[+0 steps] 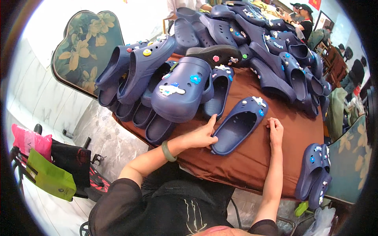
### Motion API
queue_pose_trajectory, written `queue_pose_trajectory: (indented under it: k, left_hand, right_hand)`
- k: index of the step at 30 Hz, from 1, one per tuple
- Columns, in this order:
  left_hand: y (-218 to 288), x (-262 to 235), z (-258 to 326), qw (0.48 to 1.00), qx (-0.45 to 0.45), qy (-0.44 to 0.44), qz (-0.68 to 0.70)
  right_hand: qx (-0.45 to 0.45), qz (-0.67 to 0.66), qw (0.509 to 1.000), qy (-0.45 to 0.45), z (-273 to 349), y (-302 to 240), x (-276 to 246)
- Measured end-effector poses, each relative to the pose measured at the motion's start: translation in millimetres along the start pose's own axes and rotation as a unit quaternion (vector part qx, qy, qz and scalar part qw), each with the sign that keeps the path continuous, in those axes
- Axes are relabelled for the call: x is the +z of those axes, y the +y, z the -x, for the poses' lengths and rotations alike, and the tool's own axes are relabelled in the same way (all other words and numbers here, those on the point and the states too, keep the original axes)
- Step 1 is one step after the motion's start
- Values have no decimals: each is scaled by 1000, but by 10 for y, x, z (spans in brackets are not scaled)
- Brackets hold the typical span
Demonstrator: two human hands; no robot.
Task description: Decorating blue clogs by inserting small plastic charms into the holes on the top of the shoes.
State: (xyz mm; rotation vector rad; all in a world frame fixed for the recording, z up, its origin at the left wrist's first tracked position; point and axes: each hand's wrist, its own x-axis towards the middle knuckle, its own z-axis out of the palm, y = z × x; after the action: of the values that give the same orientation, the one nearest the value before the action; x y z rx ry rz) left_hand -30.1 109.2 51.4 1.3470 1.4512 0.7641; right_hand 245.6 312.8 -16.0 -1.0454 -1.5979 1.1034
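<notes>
A navy clog [230,135] lies on the brown tablecloth in front of me, its opening up and its toe pointing away to the right. White and blue charms [259,102] sit on its toe. My left hand [202,133] is at its heel, the thumb against the heel's edge and the index finger stretched apart toward another clog [216,100] behind. To the right of the front clog, my right hand [275,128] rests closed by the cloth, fingertips pressed together. Whatever they hold, if anything, is too small to make out.
Navy clogs with charms are heaped at the left [183,92] and far right [275,74]. Another pair [313,173] lies at the table's right edge. Flowered chair backs [88,47] flank the brown-covered table [252,169]. Bags [51,173] hang at the lower left. Other people [305,23] work farther back.
</notes>
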Motion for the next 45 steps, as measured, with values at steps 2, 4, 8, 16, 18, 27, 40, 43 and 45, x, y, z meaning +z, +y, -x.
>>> queue_pose_trajectory:
  k: [2,4,8,16,18,27,40,43,45]
  left_hand:
    - [130,20,118,987,4,-15,158]
    - [236,1,253,939,39,-82,333]
    - [654,-142,641,925,15,-103,365]
    - [1670,-735,1157,926,67,100,358]
    - [1844,-894,1128,930,133,144,310]
    - [1392,-2143,109,911,90,152,373]
    - [1130,-2550,60,942,-72,311,-104]
    - [1225,-2319,234,911,-33,364,-189]
    - [1207,-2117,403,894,65,394,-206]
  right_hand:
    - [18,-6,1000,2,8,-20,38]
    - [7,-18,1000,-5,-4,-42,75]
    - [20,-160,987,1,100,-276,211]
    - [-18,37,998,43,20,52,-56]
    - [-42,49,998,25,0,42,57]
    - [-55,88,994,32,62,11,50]
    - [-15,105,994,2,22,-66,15]
    - [-13,99,995,-1,23,-24,6]
    - [-5,93,996,0,37,-24,21]
